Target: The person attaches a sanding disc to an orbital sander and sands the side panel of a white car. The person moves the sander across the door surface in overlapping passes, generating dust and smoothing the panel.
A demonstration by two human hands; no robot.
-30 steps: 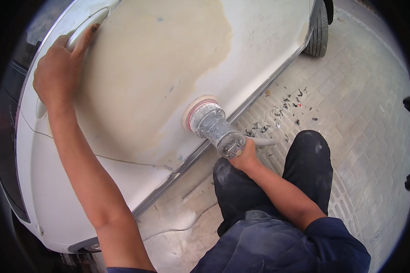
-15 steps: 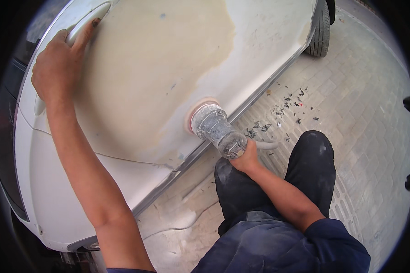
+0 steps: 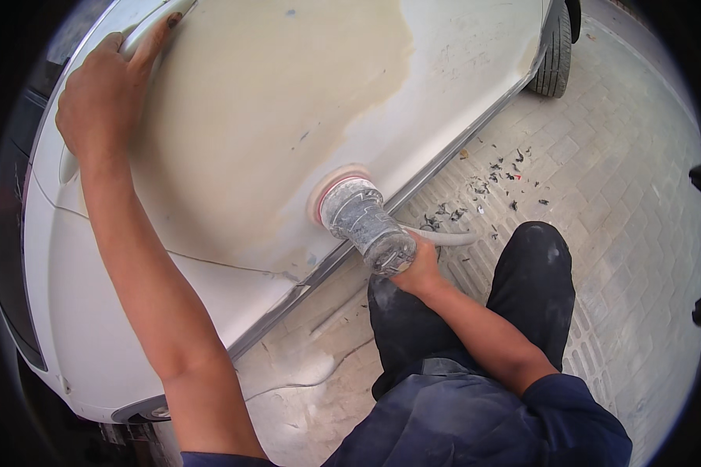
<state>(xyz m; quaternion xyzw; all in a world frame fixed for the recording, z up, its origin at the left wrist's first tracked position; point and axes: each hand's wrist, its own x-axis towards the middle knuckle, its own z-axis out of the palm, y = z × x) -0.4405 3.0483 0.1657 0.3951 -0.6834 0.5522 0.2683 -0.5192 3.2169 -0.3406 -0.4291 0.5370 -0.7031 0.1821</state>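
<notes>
A dusty grey power sander [image 3: 360, 218] rests its round pad against the lower part of a white car door [image 3: 436, 86]. My right hand [image 3: 419, 268] grips the rear end of the sander, its fingers mostly hidden behind the body. Up at the left, my left hand [image 3: 105, 97] is wrapped round the door handle [image 3: 144, 27], the thumb lying along it and the other fingers largely out of sight. A broad beige filler patch [image 3: 265, 117] covers much of the door, with a few small bluish spots in it.
A pale hose [image 3: 448, 237] curves right from the sander. Dark scraps [image 3: 491, 179] litter the paving beside a slotted drain cover [image 3: 453, 274]. A tyre [image 3: 551, 58] stands at the upper right. A thin cable [image 3: 311, 383] crosses the floor near my knees [image 3: 541, 257].
The sander has shifted slightly left along the door, and more of its pad shows. My left hand stays on the handle. The view has shifted a little.
</notes>
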